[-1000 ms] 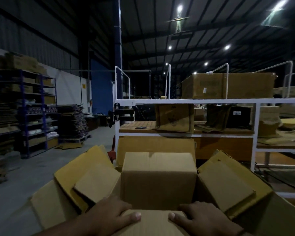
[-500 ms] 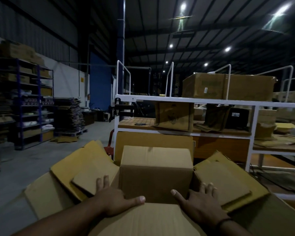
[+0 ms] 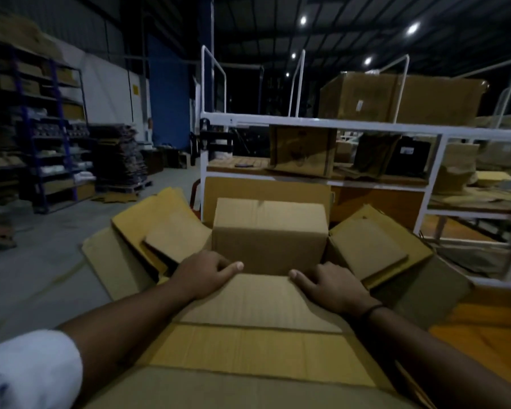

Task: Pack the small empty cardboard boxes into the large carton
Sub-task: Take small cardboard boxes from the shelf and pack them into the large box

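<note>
A closed small cardboard box (image 3: pixel 269 234) stands upright in the middle of the large carton (image 3: pixel 248 349), whose flaps are spread open to the left (image 3: pixel 157 219) and to the right (image 3: pixel 375 246). The carton's near flap (image 3: pixel 260 299) lies towards me. My left hand (image 3: pixel 202 274) grips the far edge of this flap at its left, thumb on top and fingers curled over. At the flap's right end, my right hand (image 3: pixel 329 286) holds the same edge the same way. Both hands sit just in front of the small box's near face.
A white metal rack (image 3: pixel 322 125) with brown cartons (image 3: pixel 303 150) stands right behind the large carton. Blue shelving (image 3: pixel 42 137) and a stack of flat cardboard (image 3: pixel 118 157) are at the left across the grey floor. An orange-brown wooden surface (image 3: pixel 484 335) lies at the right.
Half a second ago both hands lay flat with fingers spread beside the small box. Now they have drawn in and curled over the near flap's edge. The view has tilted down.
</note>
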### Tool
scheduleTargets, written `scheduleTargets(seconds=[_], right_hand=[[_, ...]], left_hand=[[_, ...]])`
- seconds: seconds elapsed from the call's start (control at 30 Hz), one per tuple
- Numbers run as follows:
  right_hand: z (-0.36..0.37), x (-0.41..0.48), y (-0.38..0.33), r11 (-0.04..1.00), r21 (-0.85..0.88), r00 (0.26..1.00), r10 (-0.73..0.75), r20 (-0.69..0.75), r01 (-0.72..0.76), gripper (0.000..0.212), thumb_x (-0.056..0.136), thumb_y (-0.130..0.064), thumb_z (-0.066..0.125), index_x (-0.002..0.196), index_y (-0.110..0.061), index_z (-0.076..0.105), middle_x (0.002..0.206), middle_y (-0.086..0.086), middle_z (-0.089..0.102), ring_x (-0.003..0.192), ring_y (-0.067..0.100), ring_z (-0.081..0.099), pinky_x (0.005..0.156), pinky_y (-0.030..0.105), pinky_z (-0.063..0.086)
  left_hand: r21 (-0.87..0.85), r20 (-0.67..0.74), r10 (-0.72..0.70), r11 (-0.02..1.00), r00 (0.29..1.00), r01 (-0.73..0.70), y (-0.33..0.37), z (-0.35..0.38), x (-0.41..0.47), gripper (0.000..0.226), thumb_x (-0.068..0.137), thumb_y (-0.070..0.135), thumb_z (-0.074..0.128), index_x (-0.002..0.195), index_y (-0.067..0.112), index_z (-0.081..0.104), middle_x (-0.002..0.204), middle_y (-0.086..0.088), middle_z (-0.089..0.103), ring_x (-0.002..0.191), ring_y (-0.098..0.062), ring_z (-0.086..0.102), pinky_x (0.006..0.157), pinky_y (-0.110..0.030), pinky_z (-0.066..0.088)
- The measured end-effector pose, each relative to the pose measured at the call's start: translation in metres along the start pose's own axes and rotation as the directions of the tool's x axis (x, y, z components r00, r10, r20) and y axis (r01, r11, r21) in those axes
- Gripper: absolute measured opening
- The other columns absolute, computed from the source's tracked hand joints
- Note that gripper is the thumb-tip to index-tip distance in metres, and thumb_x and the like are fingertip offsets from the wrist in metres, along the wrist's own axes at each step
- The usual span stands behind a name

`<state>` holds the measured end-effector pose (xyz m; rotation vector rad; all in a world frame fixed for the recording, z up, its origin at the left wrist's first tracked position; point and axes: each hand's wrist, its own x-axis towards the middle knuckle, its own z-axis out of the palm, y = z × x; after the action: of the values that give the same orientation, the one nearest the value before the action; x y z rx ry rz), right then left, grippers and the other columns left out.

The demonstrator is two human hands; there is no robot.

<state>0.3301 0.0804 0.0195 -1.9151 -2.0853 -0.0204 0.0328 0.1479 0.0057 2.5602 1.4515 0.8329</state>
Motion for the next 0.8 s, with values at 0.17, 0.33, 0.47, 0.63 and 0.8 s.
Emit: scheduleTargets(seconds=[0.17,0.33,0.47,0.63,0.8], right_hand=[[-0.005,-0.009,-0.005,0.993,0.003,0.992,-0.120,-0.029,0.120,0.055,0.101,-0.066,0.039,0.073,-0.025,0.062,0.067,-0.006,0.064,0.058,0.011,0.060,0.057,0.033,0.052],[0.000,-0.005,-0.003,0.998,-0.039,0.996,-0.047,0.082,0.050,0.076,0.094,-0.081,0.028,0.076,-0.020,0.068,0.066,-0.002,0.067,0.054,0.014,0.059,0.055,0.032,0.050],[0.003,-0.003,-0.002,1.000,-0.015,0.996,0.000,0.088,0.002,0.082,0.092,-0.083,0.029,0.079,-0.014,0.071,0.063,-0.001,0.063,0.052,0.012,0.054,0.054,0.028,0.046],[0.004,-0.006,-0.002,1.000,0.001,0.999,-0.022,0.027,0.022,0.085,0.091,-0.083,0.027,0.076,-0.012,0.070,0.069,0.007,0.070,0.052,0.022,0.059,0.052,0.032,0.046],[-0.001,-0.013,-0.005,0.999,0.011,0.999,-0.039,0.018,0.039,0.072,0.099,-0.073,0.031,0.076,-0.014,0.067,0.069,0.006,0.068,0.054,0.020,0.058,0.053,0.034,0.047]], left_hand=[[0.060,0.158,0.151,0.985,0.976,-0.162,0.014,-0.009,-0.006,0.054,0.105,0.060,0.036,0.093,0.025,0.075,0.078,0.004,0.071,0.065,-0.009,0.062,0.058,-0.028,0.042],[0.135,0.351,0.038,0.987,0.936,-0.091,0.013,-0.008,-0.003,0.082,0.094,0.083,0.019,0.104,0.024,0.075,0.095,0.001,0.074,0.082,-0.014,0.067,0.075,-0.033,0.052],[0.137,0.318,-0.029,0.990,0.948,-0.016,0.011,-0.004,0.000,0.097,0.086,0.093,0.019,0.081,0.011,0.070,0.075,-0.009,0.068,0.063,-0.020,0.060,0.060,-0.032,0.040],[0.180,0.276,-0.005,0.983,0.961,-0.046,0.008,-0.004,-0.002,0.101,0.083,0.095,0.010,0.101,0.022,0.078,0.087,-0.003,0.075,0.074,-0.016,0.068,0.069,-0.033,0.052],[0.180,0.330,0.019,0.980,0.944,-0.082,0.022,-0.011,-0.005,0.074,0.102,0.072,0.020,0.127,0.025,0.071,0.108,-0.004,0.075,0.070,0.001,0.051,0.063,-0.024,0.038]])
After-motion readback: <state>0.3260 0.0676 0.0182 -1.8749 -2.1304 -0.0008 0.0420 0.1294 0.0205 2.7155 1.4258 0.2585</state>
